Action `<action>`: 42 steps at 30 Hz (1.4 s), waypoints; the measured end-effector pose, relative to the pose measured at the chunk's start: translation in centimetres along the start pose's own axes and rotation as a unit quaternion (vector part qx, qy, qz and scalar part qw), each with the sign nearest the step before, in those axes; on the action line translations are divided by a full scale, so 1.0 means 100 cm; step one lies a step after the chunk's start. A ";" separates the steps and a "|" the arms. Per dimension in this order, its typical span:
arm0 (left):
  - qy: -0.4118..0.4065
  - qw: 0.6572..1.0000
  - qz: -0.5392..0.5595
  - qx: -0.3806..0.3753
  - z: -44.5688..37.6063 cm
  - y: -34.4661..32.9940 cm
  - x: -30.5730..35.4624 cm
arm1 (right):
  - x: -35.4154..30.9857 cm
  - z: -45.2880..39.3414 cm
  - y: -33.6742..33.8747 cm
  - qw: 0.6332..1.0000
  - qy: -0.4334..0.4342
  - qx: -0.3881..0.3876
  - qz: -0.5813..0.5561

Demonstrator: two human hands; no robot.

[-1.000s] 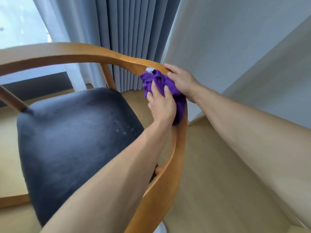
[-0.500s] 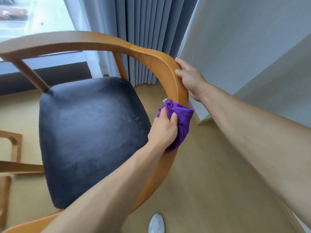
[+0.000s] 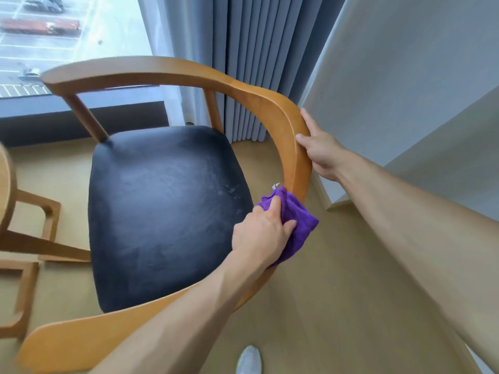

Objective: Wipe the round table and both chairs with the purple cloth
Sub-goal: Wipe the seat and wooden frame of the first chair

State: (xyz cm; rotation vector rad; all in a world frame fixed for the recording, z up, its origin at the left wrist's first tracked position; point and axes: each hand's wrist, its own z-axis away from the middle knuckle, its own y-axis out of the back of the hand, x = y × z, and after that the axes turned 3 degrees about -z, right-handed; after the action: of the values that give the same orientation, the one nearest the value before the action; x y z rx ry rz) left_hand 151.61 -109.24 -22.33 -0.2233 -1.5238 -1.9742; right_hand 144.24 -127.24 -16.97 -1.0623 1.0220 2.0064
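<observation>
Left hand (image 3: 260, 234) w/ the purple cloth (image 3: 295, 225) has slid down the chair (image 3: 167, 201) rail over the last sec: it was up at the top of the curved back, right by the other hand, and now sits lower on the right side of the rail (image 3: 283, 125), approx level w/ the seat edge. Its fingers (image 3: 274, 205) are curled round the bunched cloth, gripping it and pressing it against the inside face of the wood; a small white tag pokes out at the cloth's top. Right hand (image 3: 320, 149) has barely shifted; thumb on the inner face, the rest wrapped behind the rail's outer edge, gripping the wood to steady the chair, nothing else in it. View has also swung, so more of the black seat (image 3: 162, 211) shows, w/ pale smudges near its right edge, which look unwiped. Meaning for the task, as I read it: top of the back is prob done, the stroke is working down toward the front arm (image 3: 81, 336), and the seat plus left side of the rail are likely next. A wooden bench (image 3: 5, 190) edge is blurred at far left w/ its base (image 3: 32, 238) beside it; can't tell if it has been wiped. Second chair isn't in view. Curtain (image 3: 237, 49) and window (image 3: 67, 36) behind, a shoe (image 3: 248, 360) at the bottom edge
</observation>
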 end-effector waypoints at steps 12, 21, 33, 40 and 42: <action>-0.010 0.995 0.037 0.091 -0.027 -0.010 0.023 | 0.013 0.008 -0.013 0.992 0.035 0.071 0.101; -0.086 0.986 -0.131 0.052 0.037 0.004 -0.029 | 0.035 0.037 -0.032 0.989 -0.001 0.129 0.066; -0.132 0.977 -0.164 0.043 0.050 0.011 -0.029 | 0.065 0.114 -0.074 0.976 -0.091 0.190 -0.050; -0.255 0.946 -0.201 0.020 0.106 0.046 -0.141 | 0.080 0.175 -0.146 0.946 -0.124 0.279 -0.107; -0.264 0.941 -0.210 0.008 0.118 0.056 -0.166 | 0.080 0.188 -0.168 0.938 -0.123 0.306 -0.105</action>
State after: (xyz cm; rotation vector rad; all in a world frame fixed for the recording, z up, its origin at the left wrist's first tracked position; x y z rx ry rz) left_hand 165.06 -92.97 -22.11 -0.4859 -2.0619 -2.3580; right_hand 147.10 -101.56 -22.56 -0.5394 1.2221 1.4501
